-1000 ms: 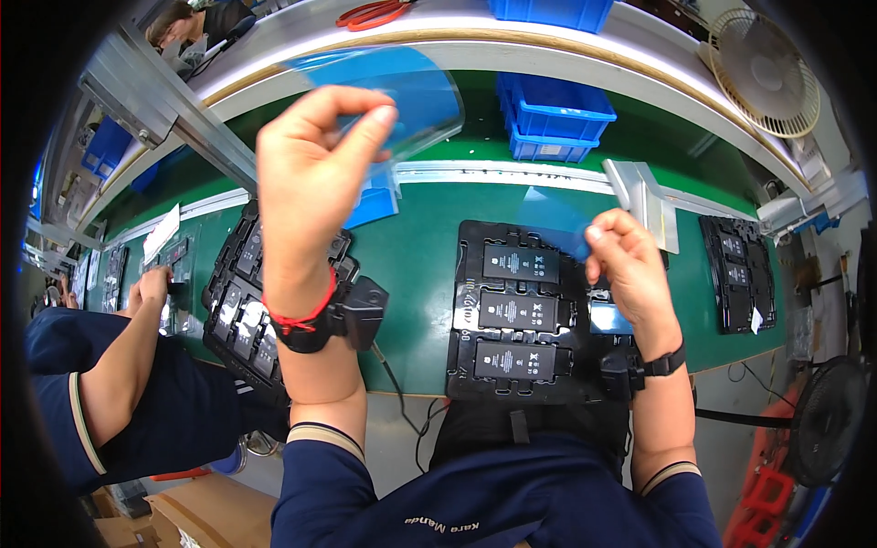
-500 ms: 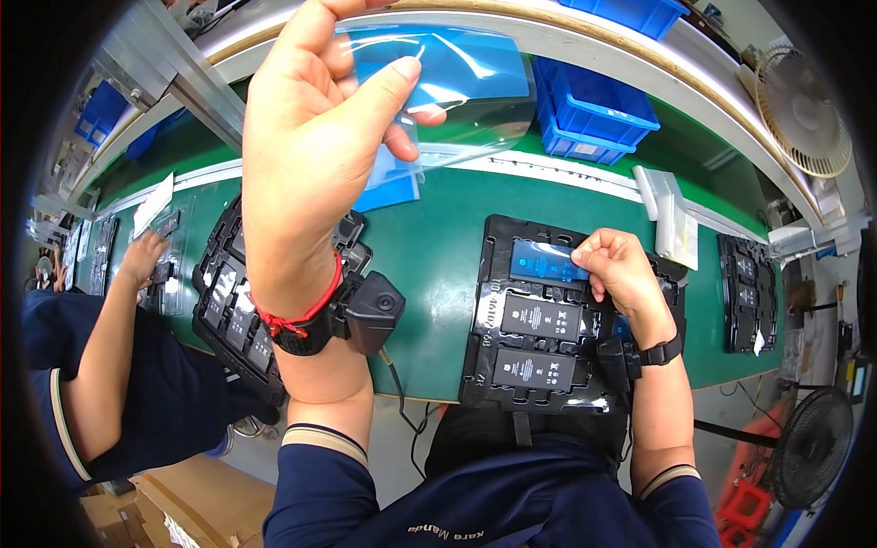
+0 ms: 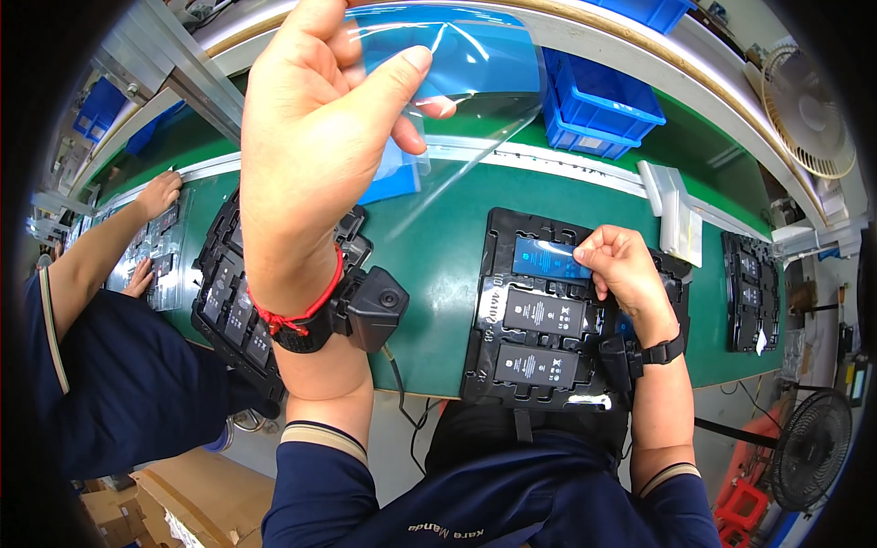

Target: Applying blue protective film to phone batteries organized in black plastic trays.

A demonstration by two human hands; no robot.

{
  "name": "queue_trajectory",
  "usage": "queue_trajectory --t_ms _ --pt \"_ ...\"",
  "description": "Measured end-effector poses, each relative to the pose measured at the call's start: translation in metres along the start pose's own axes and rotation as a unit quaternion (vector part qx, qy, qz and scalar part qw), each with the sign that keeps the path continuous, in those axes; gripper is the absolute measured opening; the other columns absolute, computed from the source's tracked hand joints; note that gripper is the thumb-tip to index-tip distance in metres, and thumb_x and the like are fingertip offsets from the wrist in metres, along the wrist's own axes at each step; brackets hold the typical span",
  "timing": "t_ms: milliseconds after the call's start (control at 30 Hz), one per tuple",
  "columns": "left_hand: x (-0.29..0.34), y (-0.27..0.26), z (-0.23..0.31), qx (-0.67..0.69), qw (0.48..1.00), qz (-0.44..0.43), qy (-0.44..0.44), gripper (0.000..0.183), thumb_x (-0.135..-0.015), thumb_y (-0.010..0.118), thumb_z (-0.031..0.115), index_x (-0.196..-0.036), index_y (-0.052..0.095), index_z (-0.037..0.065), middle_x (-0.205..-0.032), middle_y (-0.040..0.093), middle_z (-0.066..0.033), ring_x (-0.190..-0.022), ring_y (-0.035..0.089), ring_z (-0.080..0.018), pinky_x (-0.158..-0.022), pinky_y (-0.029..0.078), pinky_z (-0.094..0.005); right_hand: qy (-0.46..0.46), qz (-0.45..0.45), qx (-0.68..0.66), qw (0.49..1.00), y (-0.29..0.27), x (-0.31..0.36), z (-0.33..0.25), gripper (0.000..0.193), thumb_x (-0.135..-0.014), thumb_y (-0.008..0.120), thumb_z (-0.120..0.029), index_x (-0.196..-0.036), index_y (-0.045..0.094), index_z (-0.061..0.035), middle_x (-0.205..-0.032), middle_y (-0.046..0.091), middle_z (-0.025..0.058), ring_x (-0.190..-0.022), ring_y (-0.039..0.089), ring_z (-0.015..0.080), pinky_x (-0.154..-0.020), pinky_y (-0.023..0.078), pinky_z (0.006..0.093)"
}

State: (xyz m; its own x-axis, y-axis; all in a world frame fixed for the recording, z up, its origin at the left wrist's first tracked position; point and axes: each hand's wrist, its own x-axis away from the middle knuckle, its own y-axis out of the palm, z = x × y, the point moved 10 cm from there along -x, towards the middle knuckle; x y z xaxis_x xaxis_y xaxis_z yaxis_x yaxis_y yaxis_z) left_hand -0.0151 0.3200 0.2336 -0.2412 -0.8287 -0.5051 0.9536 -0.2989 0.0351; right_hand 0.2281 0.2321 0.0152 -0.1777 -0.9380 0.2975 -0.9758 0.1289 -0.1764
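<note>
My left hand (image 3: 315, 128) is raised at the upper left, its thumb and fingers pinching a sheet of blue and clear plastic film (image 3: 489, 59) that curls out to the right. Below it on the right sits a black plastic tray (image 3: 484, 292) of flat black phone batteries. The far battery slot is covered by a glossy blue film (image 3: 545, 259), and my right hand (image 3: 626, 269) pinches that film's right end. Two bare batteries, the middle one (image 3: 544, 312) and the near one (image 3: 536, 365), lie in the slots below. Each wrist wears a small black camera.
A second battery tray (image 3: 219, 292) lies left, beside a co-worker's hands (image 3: 155, 196). Another tray (image 3: 751, 292) stands at the right. White packets (image 3: 681, 224), blue bins (image 3: 603, 105) and a blue sheet (image 3: 391, 185) sit toward the back. A fan (image 3: 813, 447) is at lower right.
The film sheet in my left hand has shifted slightly up and right, its clear part hanging lower. My right hand stays at the blue film. The co-worker's arm has reached farther away.
</note>
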Motion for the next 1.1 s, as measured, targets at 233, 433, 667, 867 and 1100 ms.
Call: queue_trajectory --t_ms 233,433,667,867,1100 --pt "0.000 0.001 -0.004 -0.046 0.996 0.012 -0.079 0.043 -0.081 0.052 -0.008 -0.123 0.042 -0.005 -0.097 0.060 -0.0142 -0.062 0.063 -0.0130 -0.047 0.048 -0.0175 0.005 -0.001 0.001 1.000 0.001 -0.001 0.001 0.010 -0.080 0.064 -0.004 -0.075 0.058 0.0011 -0.055 0.052 0.0002 -0.039 0.044 0.0049 -0.034 0.036 0.0198" --pt "0.000 0.005 -0.002 -0.004 0.999 0.000 -0.051 0.044 -0.080 0.053 -0.009 -0.123 0.042 -0.005 -0.093 0.061 -0.0132 -0.062 0.063 -0.0130 -0.047 0.047 -0.0176 0.016 0.018 0.044 0.999 0.001 -0.001 0.002 0.009 -0.080 0.063 -0.004 -0.074 0.058 0.0005 -0.054 0.052 -0.0006 -0.038 0.044 0.0048 -0.033 0.036 0.0202" --pt "0.001 0.005 -0.005 -0.030 0.999 -0.030 -0.018 0.039 -0.083 0.057 -0.002 -0.121 0.048 -0.003 -0.091 0.063 -0.0100 -0.067 0.064 -0.0124 -0.050 0.048 -0.0180 -0.053 0.081 0.243 0.965 -0.002 0.003 -0.016 0.011 -0.076 0.066 -0.006 -0.072 0.058 0.0011 -0.051 0.053 0.0050 -0.042 0.050 0.0128 -0.041 0.040 0.0287" --pt "0.004 0.023 -0.018 -0.036 0.995 -0.088 -0.034 0.040 -0.084 0.060 0.001 -0.123 0.050 0.000 -0.082 0.064 -0.0061 -0.067 0.064 -0.0119 -0.053 0.048 -0.0184 -0.181 0.230 0.286 0.912 -0.020 0.038 -0.071 0.032 -0.076 0.069 -0.009 -0.102 0.053 0.0001 -0.052 0.054 0.0069 -0.048 0.056 0.0194 -0.051 0.045 0.0318" --pt "0.040 0.098 -0.052 0.055 0.946 -0.276 -0.160 0.039 -0.086 0.057 0.002 -0.123 0.049 0.005 -0.092 0.064 -0.0042 -0.071 0.061 -0.0071 -0.058 0.048 -0.0179 -0.440 0.251 0.191 0.841 -0.010 0.095 -0.137 0.060 -0.069 0.077 -0.013 -0.121 0.049 -0.0042 -0.119 0.052 0.0104 -0.105 0.051 0.0203 -0.084 0.043 0.0319"
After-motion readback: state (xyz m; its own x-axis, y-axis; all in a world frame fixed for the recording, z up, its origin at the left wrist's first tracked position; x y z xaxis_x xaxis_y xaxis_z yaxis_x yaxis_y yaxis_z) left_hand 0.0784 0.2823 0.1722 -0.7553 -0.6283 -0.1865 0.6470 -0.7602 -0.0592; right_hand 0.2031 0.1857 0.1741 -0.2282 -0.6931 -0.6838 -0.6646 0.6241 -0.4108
